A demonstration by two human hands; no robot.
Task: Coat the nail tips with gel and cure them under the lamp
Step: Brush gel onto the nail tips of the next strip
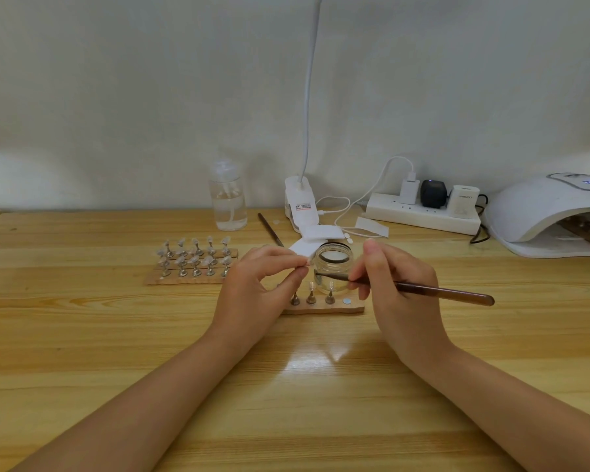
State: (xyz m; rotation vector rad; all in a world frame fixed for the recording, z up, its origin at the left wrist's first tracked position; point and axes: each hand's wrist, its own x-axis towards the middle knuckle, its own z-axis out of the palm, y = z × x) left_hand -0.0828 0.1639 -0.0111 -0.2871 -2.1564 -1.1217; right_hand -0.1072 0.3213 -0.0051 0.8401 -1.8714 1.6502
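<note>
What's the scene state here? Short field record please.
left hand: pinches a small nail tip at its fingertips
right hand: holds brush, bristles toward the tip
gel jar: open, behind the hands
near holder strip: three stands showing, one bare magnet spot
far holder: rows of tips
cure lamp: far right, display lit, a holder inside

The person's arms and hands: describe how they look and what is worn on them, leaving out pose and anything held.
Both forearms enter from the bottom edge and are bare to the frame's edge, so no sleeves show. The left hand and right hand wear no gloves, and no rings, watch or bracelets are visible. The one clearly visible nail, the right thumb's, looks short and unpainted.
</note>
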